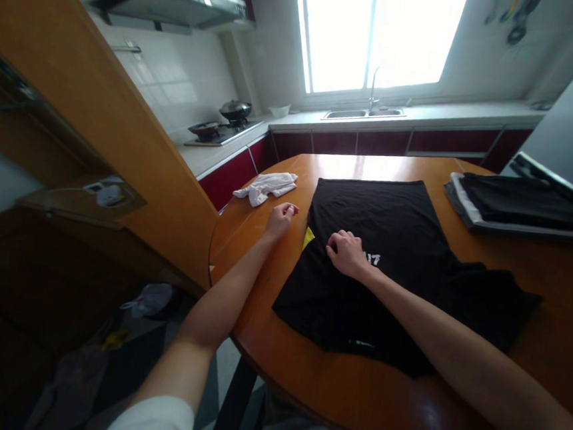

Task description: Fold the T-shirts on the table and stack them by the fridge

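Observation:
A black T-shirt (391, 217) lies spread flat on the wooden table (252, 319), its collar end unclear from here. White lettering shows on it, partly covered by my right wrist. My right hand (346, 252) rests on the shirt with fingers loosely bent and the thumb a little apart. Just left of the shirt's edge, my left hand (281, 219) is closed above the table, apart from the fabric, with nothing visible in it. A small yellow piece (308, 238) pokes out at the shirt's left edge between my hands.
A crumpled white cloth (267, 187) lies beyond my left hand. Folded dark clothes (523, 201) are stacked at the table's right. Behind are a counter with a sink (365, 113) and a stove with pans (235, 109). An orange wooden panel (138, 128) stands at left.

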### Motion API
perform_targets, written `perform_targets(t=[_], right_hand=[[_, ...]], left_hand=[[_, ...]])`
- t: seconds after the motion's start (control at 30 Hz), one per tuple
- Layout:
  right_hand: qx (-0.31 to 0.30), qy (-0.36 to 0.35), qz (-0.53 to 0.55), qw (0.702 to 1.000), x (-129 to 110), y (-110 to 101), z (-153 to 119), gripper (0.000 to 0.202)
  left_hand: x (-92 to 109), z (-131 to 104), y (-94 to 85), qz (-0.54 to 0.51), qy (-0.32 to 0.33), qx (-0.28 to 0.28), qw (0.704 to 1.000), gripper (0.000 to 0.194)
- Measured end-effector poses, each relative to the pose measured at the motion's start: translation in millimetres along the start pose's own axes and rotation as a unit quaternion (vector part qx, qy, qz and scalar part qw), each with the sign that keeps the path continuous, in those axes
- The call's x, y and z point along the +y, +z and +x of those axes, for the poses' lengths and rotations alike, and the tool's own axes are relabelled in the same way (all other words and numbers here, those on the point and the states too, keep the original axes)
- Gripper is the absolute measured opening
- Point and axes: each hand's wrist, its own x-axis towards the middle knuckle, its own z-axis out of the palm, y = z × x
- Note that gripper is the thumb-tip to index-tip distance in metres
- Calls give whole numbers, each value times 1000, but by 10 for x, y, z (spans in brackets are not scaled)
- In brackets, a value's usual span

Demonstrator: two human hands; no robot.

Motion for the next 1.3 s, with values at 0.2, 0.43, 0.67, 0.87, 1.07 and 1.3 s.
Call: perform_targets(t=[0.2,0.43,0.67,0.87,1.07,1.3], right_hand=[[54,3,103,993,2,-21,16,13],[82,-1,132,988,50,15,49,23],[74,51,28,996,44,7,33,26],[106,81,50,990,47,-18,32,23],[104,80,60,990,54,-20,35,17],[98,85,69,989,40,-27,27,17]], left_hand=[[34,-81,49,59,107,-138,983,24],[-43,-110,99,204,130,-167,956,24],[97,-170,82,252,102,-132,953,24],[424,-392,280,190,160,-164,955,36],[395,-600,483,265,56,-251,929,66],[435,-565,432,267,45,-259,927,68]])
